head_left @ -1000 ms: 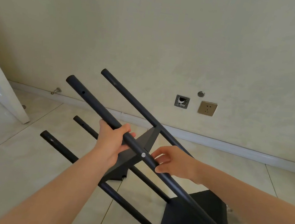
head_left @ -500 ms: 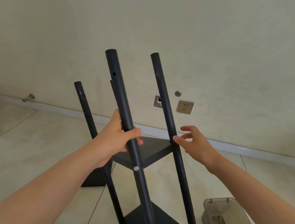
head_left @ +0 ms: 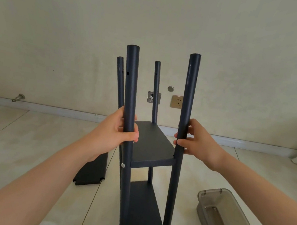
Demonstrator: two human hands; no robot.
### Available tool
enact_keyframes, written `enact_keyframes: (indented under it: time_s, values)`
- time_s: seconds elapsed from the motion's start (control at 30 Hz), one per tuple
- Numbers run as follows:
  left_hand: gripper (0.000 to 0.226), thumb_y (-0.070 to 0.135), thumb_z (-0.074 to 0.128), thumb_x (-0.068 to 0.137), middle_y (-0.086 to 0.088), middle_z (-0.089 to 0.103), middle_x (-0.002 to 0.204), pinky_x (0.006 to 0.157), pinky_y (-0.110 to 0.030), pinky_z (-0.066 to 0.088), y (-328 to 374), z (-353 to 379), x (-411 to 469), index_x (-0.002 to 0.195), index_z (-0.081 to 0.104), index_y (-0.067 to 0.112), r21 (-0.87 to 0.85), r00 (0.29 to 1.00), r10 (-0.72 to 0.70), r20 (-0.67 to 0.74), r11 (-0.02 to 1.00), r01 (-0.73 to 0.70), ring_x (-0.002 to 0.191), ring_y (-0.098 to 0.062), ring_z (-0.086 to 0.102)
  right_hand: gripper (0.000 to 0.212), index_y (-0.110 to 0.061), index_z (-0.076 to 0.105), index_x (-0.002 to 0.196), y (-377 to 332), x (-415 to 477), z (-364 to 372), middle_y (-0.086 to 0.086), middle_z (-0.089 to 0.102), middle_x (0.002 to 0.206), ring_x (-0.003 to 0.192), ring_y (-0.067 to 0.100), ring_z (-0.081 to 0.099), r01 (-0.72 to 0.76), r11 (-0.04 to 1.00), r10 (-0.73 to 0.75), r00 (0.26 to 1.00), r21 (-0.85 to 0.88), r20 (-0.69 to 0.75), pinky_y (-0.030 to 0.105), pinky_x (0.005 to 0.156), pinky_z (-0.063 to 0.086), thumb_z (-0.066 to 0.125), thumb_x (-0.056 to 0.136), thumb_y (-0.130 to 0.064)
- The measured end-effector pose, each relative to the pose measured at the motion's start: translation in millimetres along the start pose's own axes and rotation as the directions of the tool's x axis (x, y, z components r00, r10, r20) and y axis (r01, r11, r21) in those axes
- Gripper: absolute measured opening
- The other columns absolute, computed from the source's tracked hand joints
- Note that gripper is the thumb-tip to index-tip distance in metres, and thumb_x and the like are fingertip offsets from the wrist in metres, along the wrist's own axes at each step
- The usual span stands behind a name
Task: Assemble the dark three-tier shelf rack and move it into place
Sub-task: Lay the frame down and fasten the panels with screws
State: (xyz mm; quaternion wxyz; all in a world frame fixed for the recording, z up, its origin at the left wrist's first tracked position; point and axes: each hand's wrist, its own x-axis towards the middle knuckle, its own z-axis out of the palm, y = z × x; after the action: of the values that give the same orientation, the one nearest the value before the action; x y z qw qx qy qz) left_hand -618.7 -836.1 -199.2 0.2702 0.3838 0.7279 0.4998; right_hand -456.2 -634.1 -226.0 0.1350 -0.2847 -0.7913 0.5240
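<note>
Both hands on the rack, apart, one per front post: left hand [head_left: 119, 130] curls its fingers round the left front post [head_left: 130, 91]; right hand [head_left: 195, 142] grips the right front post [head_left: 189, 98] with thumb and curled fingers, both just above the middle shelf [head_left: 151, 142]. Dark metal three-tier shelf rack [head_left: 171, 190] stands upright on the pale tiled floor [head_left: 27, 144], straight ahead, wall behind it. Two tiers are fitted: the middle shelf and the bottom shelf [head_left: 142, 216]. The four post tops stand free, with open screw holes near the tips. One silver screw head [head_left: 123, 164] shows on the left front post at middle-shelf level. Third tier, a loose dark flat shelf panel [head_left: 91, 172], lies on the floor left of the rack, partly behind the left forearm. Handling, as a guess: thin tube and sheet, so probably light enough for two hands, and stiff where the shelves brace it. The unbraced tops are likely to flex or splay if pulled. Painted tube looks smooth and may slide through a loose hold. Best hold seems low on the posts, close to the middle shelf, not at the tips. Container: translucent grey plastic box [head_left: 228, 215], no lid on it, on the floor right of the rack, near its foot. Inside are a couple of small screws or fittings [head_left: 210, 207] at the far end and something thin toward the near end, too small to name. A white blur at the frame edge hides the box's near corner.
</note>
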Motion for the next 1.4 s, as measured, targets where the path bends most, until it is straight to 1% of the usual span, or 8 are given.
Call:
enact_keyframes:
  time_s: [0.13,0.3,0.77,0.83,0.97,1.17,1.3,1.4]
  values:
    - [0.036,0.003,0.073,0.089,0.001,0.071,0.090,0.078,-0.018,0.049,-15.3,3.9,-0.6,0.110,0.053,0.023,0.047,0.999,-0.007,-0.052,0.999,0.009,0.089,-0.009,0.070,0.040,-0.020,0.048,0.119,6.1,-3.1,6.8,-0.001,0.065,0.104,0.092,0.017,0.070,0.011,0.999,-0.009,0.999,-0.043,0.035,0.032,0.076,0.062,0.066,0.089,0.000]
    - [0.032,0.003,0.073,0.088,0.004,0.073,0.093,0.071,-0.008,0.051,-30.5,4.3,-0.9,0.107,0.056,0.023,0.060,0.991,-0.020,-0.134,0.998,0.028,0.093,-0.007,0.071,0.037,-0.016,0.050,0.114,10.1,-6.9,17.7,0.003,0.064,0.101,0.091,0.020,0.070,0.037,0.999,-0.035,0.998,-0.039,0.058,0.041,0.084,0.060,0.066,0.087,0.005]
    - [0.036,-0.002,0.073,0.087,0.010,0.073,0.095,0.071,-0.012,0.054,-56.6,11.1,-26.2,0.098,0.058,0.029,0.127,0.973,-0.047,-0.226,0.989,0.077,0.086,-0.001,0.072,0.024,-0.017,0.054,0.106,15.9,-28.3,22.7,0.000,0.068,0.104,0.093,0.017,0.070,0.071,0.993,-0.050,0.979,-0.100,0.195,0.029,0.080,0.060,0.064,0.091,-0.001]
    - [0.034,0.003,0.076,0.086,0.016,0.071,0.093,0.076,-0.014,0.053,-58.8,13.5,-29.6,0.099,0.058,0.029,0.187,0.971,-0.055,-0.231,0.977,0.100,0.085,-0.001,0.071,0.022,-0.015,0.056,0.107,17.6,-31.7,22.0,-0.002,0.068,0.103,0.092,0.016,0.070,0.060,0.991,-0.036,0.980,-0.119,0.193,0.027,0.078,0.060,0.063,0.091,-0.001]
    - [0.035,0.017,0.082,0.084,0.026,0.059,0.085,0.068,-0.009,0.041,-64.8,21.4,-37.0,0.104,0.055,0.027,0.393,0.960,-0.024,-0.280,0.909,0.137,0.079,0.002,0.061,0.019,-0.014,0.056,0.107,20.7,-39.6,22.2,-0.002,0.068,0.105,0.090,0.011,0.069,0.046,0.989,-0.018,0.981,-0.142,0.196,0.020,0.074,0.058,0.060,0.093,-0.001]
    - [0.040,0.026,0.076,0.089,0.006,0.056,0.088,0.075,-0.023,0.048,-76.1,33.6,-49.9,0.118,0.053,0.010,0.521,0.927,-0.016,-0.376,0.823,0.225,0.079,-0.012,0.057,0.018,-0.019,0.057,0.111,22.7,-51.4,24.7,-0.001,0.068,0.113,0.102,0.015,0.068,0.051,0.984,-0.010,0.972,-0.170,0.235,0.034,0.089,0.058,0.059,0.096,-0.009]
    - [0.024,0.036,0.062,0.098,0.005,0.062,0.082,0.064,-0.021,0.047,-78.0,43.7,-62.3,0.103,0.056,0.013,0.550,0.912,-0.068,-0.405,0.779,0.302,0.075,-0.015,0.064,0.040,-0.033,0.051,0.129,17.2,-55.4,18.8,-0.009,0.070,0.112,0.104,0.006,0.065,0.095,0.986,-0.059,0.966,-0.133,0.250,0.029,0.083,0.058,0.060,0.097,-0.012]
    - [0.028,0.035,0.059,0.100,-0.002,0.067,0.079,0.063,-0.031,0.054,-84.5,58.8,-75.5,0.086,0.062,0.011,0.557,0.884,-0.232,-0.405,0.704,0.440,0.069,-0.017,0.065,0.040,-0.037,0.050,0.131,14.6,-56.2,16.1,-0.010,0.069,0.114,0.107,0.006,0.064,0.135,0.980,-0.095,0.963,-0.145,0.252,0.025,0.082,0.057,0.060,0.098,-0.017]
